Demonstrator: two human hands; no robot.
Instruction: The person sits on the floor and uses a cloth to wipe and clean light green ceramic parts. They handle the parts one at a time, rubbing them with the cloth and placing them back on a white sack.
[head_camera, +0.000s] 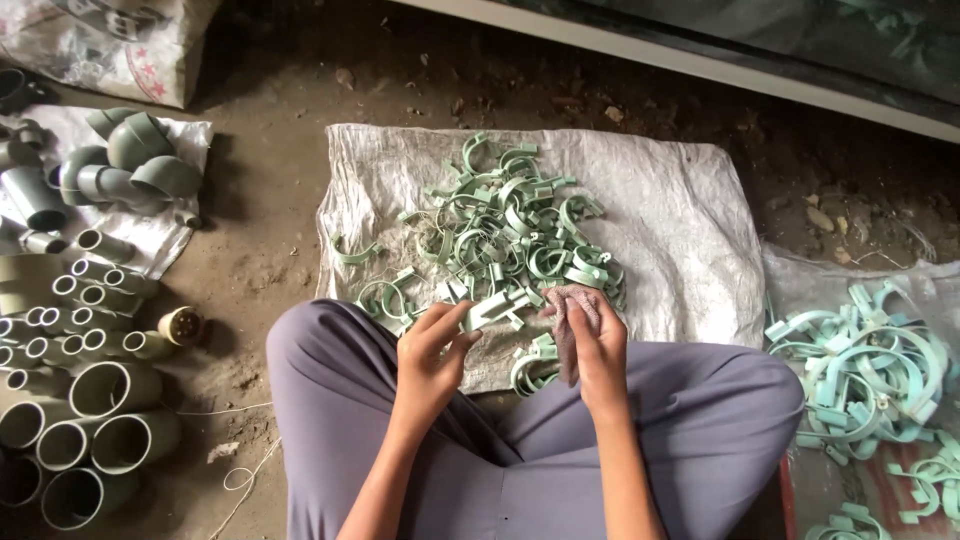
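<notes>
A pale green pipe clip (497, 306) sits pinched in the left hand (432, 352), thumb & forefinger pressed on its near end, just above the left knee and at the near edge of the clip heap. The right hand (592, 345) is closed round a reddish-brown rag (572, 318), fingers curled tight on it, rag's tail hanging down toward the lap. Both hands are near each other, rag touching or almost touching the clip's far end; can't tell which.

Behind them lies the heap of green clips (510, 230), piled on a white woven sack (680, 220) spread flat on the dirt floor (270, 250). Heap takes the sack's left-centre; the right third of the sack is bare cloth. A few strays lie near the sack's left edge & one pair by the lap. The near sack edge runs under the person's grey trousers (700, 420), legs crossed.

To the right, well apart, a second pile of paler clips (865, 375) on another sheet. To the left, across a strip of open dirt, grey-green pipe sockets (90, 400) stand on end in rows, w/ elbow fittings (135, 160) on a white cloth behind them.
</notes>
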